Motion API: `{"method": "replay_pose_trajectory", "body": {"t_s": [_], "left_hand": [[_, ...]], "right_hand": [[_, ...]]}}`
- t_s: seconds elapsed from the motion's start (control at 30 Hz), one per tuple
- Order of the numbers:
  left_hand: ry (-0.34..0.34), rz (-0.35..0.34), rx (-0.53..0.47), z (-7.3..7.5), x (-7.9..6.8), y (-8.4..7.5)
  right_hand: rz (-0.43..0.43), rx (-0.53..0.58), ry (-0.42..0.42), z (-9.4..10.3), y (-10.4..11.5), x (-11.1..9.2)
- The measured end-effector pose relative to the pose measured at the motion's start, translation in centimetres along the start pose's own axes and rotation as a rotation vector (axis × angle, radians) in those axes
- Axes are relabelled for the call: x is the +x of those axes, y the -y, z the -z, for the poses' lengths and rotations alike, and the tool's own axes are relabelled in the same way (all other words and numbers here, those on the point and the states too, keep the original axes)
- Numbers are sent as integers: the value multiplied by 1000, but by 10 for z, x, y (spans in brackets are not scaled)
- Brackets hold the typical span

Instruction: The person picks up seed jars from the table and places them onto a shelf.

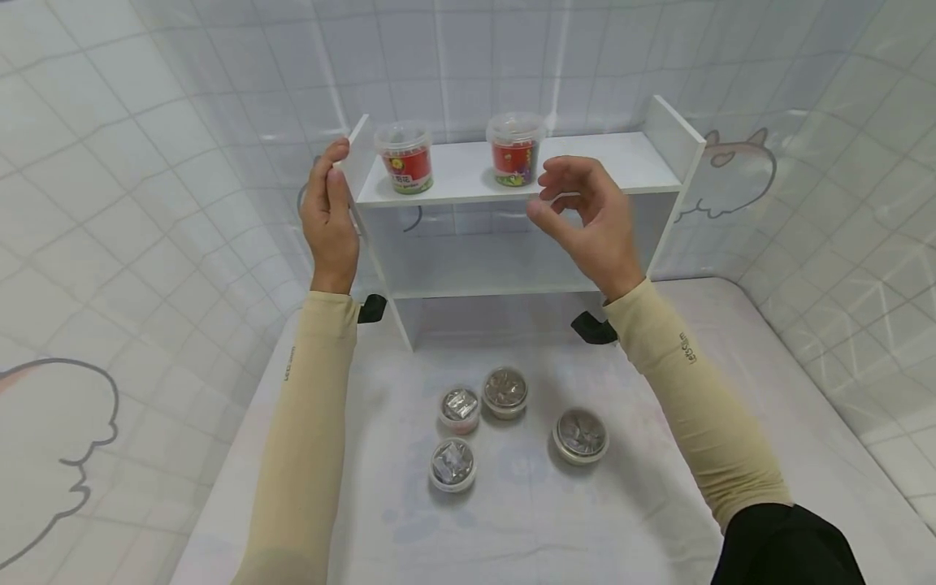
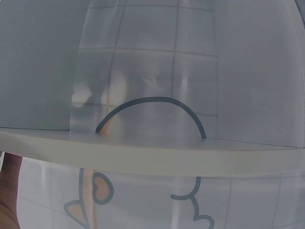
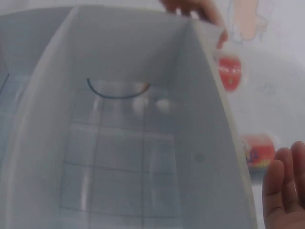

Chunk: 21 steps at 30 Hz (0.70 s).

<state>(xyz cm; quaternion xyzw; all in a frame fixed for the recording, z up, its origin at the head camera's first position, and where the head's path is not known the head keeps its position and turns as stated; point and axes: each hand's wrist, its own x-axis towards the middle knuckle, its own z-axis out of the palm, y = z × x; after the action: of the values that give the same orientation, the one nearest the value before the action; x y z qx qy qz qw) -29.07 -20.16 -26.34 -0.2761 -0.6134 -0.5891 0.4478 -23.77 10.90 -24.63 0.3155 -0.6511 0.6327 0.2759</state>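
A white shelf rack (image 1: 453,195) stands at the back. On its upper board are two clear plastic tubs with red labels, a left tub (image 1: 409,166) and a right tub (image 1: 515,158). My left hand (image 1: 331,223) is at the rack's left side panel, fingers nearly straight; whether it touches is unclear. My right hand (image 1: 585,215) hovers in front of the upper board beside the right tub, fingers loosely curved, holding nothing. The right wrist view shows that tub (image 3: 259,150) just beyond the right hand's fingers (image 3: 274,186).
Several small round tubs with silvery wrapped contents are on the white-covered table, including one at the right (image 1: 581,435) and one at the front (image 1: 452,465). The rack's lower board (image 1: 483,268) sits under the upper one. Tile-patterned sheets (image 1: 826,203) surround the table.
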Motion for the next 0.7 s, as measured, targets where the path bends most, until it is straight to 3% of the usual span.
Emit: {"method": "replay_pose_trajectory", "body": {"t_s": [0.27,0.5,0.7], "left_hand": [[-3,-4,-7,0,0,1],[-1,-4,2,0,0,1],[-3,2,9,0,0,0]], "right_hand": [[-6,71,40,-9,-13,-19],[6,143,71,-13,-46,-35],[-47,161,133,-20,-58,-53]]}}
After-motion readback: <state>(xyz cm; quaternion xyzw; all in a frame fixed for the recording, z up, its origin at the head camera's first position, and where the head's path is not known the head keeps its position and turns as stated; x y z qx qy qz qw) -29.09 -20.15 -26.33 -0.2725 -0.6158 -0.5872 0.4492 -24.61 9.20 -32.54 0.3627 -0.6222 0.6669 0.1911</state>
